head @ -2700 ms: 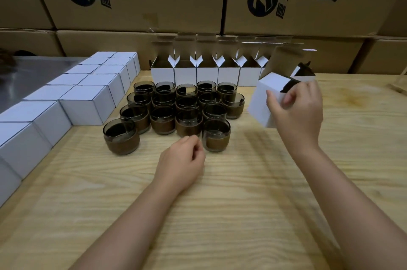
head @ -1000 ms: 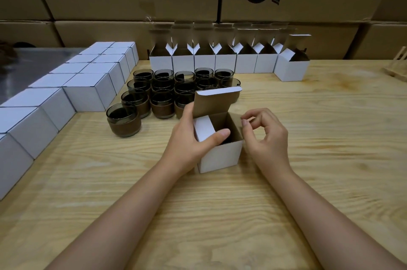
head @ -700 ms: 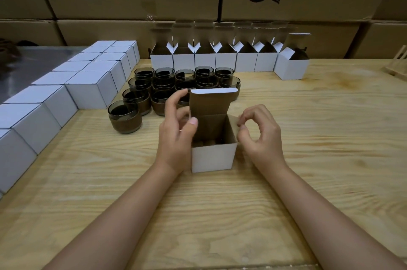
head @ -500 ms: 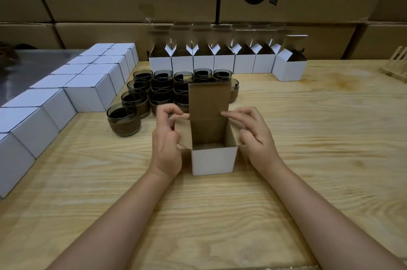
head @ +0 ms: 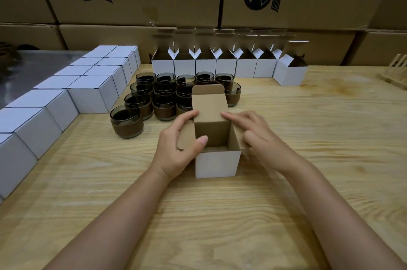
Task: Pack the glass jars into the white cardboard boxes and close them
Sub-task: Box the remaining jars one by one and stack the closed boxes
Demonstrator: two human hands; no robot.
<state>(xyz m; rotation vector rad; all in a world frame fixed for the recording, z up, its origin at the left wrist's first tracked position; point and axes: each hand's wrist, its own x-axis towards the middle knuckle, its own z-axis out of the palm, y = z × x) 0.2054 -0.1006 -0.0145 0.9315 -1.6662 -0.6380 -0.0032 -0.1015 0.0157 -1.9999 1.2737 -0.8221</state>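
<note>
While it stands open, the box touches left hand and right hand

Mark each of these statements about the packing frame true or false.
1. The open white cardboard box between the hands has its brown-lined top flap standing upright. True.
2. The left hand holds a glass jar. False: it grips the box's left side flap, and the round dark glass jars stand behind the box, touched by neither hand.
3. The closed white cardboard cubes run along the right of the light wooden table. False: they line its left edge.
4. The right hand rests on the box's right side flap. True.
</note>
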